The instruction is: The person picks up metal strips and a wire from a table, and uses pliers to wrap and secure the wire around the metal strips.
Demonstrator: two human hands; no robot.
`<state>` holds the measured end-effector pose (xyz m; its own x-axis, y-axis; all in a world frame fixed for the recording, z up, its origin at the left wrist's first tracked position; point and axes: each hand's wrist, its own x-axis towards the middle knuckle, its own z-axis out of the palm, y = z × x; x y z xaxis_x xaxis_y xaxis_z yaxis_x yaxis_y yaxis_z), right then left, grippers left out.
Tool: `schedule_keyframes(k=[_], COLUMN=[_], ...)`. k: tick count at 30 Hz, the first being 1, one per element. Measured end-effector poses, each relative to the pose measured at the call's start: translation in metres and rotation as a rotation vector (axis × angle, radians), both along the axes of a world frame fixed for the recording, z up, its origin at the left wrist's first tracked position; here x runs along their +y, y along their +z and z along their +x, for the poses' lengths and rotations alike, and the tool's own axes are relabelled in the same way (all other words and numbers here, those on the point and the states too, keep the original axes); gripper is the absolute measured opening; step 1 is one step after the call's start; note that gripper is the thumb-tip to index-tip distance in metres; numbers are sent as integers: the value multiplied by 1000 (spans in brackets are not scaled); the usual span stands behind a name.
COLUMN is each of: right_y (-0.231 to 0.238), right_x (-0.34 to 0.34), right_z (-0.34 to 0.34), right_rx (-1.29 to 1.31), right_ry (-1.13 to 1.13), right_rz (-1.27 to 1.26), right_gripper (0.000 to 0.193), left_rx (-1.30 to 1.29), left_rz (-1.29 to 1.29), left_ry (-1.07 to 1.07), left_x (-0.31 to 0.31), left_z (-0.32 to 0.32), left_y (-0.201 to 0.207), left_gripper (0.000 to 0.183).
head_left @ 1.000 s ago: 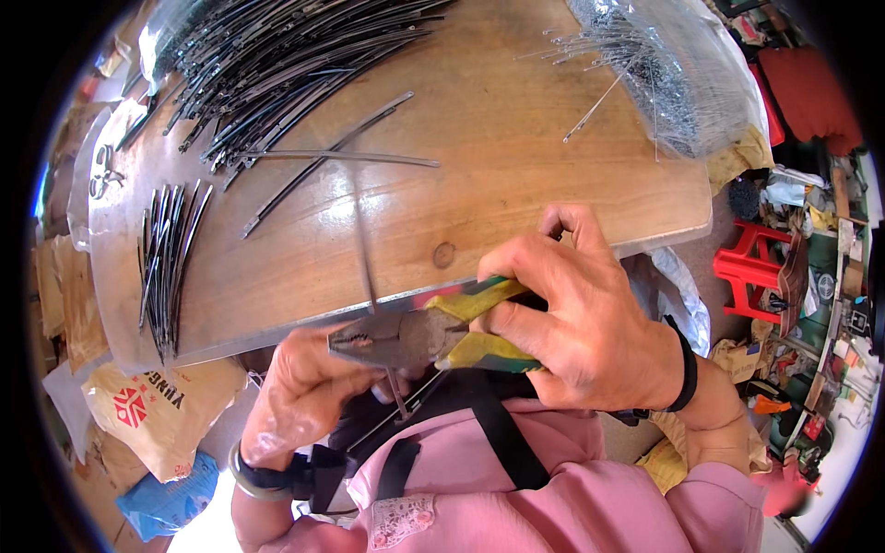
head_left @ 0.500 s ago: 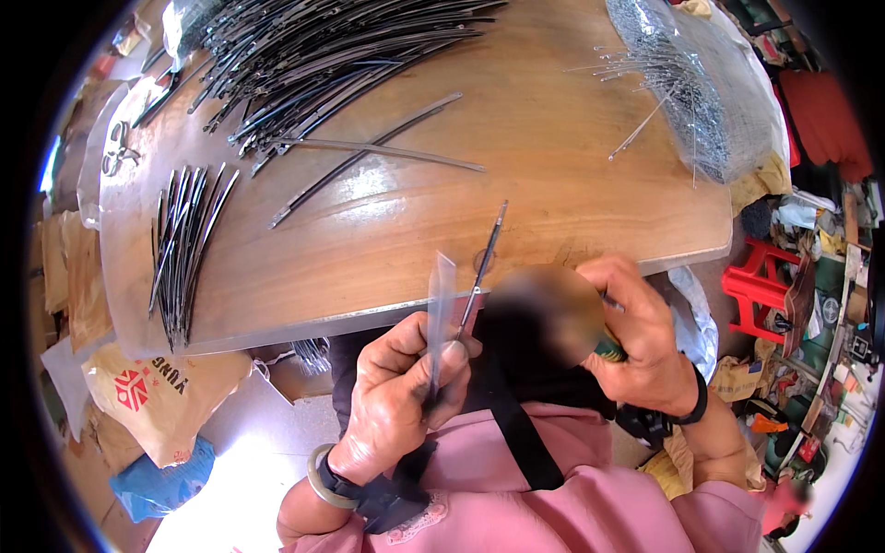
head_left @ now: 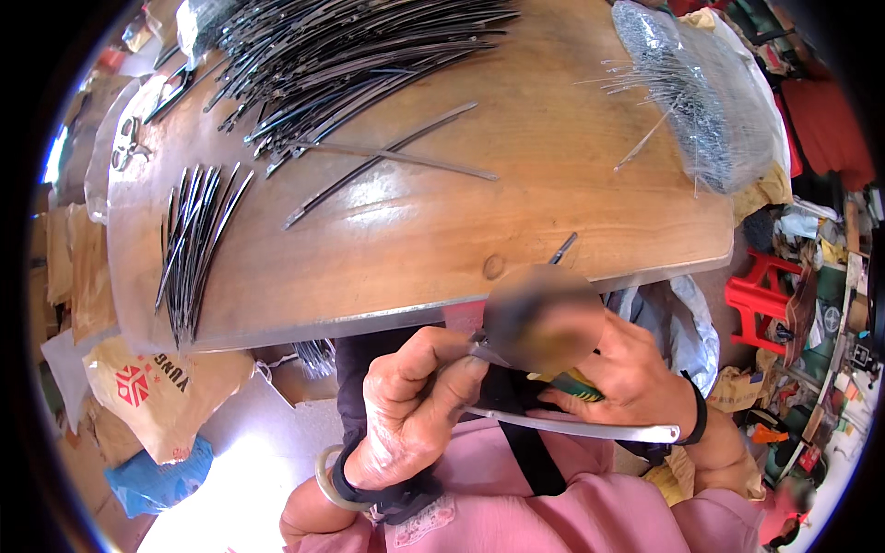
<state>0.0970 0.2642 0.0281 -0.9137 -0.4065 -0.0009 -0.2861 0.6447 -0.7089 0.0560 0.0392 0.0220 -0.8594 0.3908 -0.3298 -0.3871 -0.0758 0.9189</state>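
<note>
My left hand [head_left: 415, 396] is closed, thumb and forefinger pinching a narrow dark strip at the table's near edge. A long flat grey strip [head_left: 599, 427] runs rightward from beneath its fingers, passing below my right hand [head_left: 622, 373]. That right hand is wrapped round a tool with a green and yellow handle [head_left: 579, 385]; a blurred patch hides the tool's head and the place where the hands meet. Beyond the blur a thin dark strip end [head_left: 564, 247] sticks out over the table. Two crossed strips [head_left: 383, 158] lie on the wooden table [head_left: 553, 184].
A large heap of dark strips [head_left: 341, 64] covers the back left, with a smaller bundle [head_left: 195, 249] nearer. Scissors [head_left: 129, 146] lie at the left edge. A clear bag of thin metal wires [head_left: 701, 111] rests at the back right. A red stool [head_left: 761, 300] stands to the right.
The strips that stood upright in my left hand have swung: the grey one now points right, below my hands. My right hand with the tool has come down and nearer my left.
</note>
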Motion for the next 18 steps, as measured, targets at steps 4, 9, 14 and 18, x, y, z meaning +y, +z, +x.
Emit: schedule_keyframes(k=[4,9,14,18], right_y=[-1,5,10,5], right_x=[-6,-12,3,4], right_z=[3,-13,-16,-11], right_rx=[18,-93,-139,-151], right_ry=[116,90,-83,-84], right_rz=[146,-12,-217,-188], right_gripper=[34,34,46,44], left_rx=[-109,-75,-449,-560], left_rz=[-80,-55,277,391], left_ry=[10,141,77,59], left_x=[-9,-5,-3,-8], left_z=[4,-5,-14,-17], left_y=[-10,-2,5,3], left_gripper=[6,11,22,21])
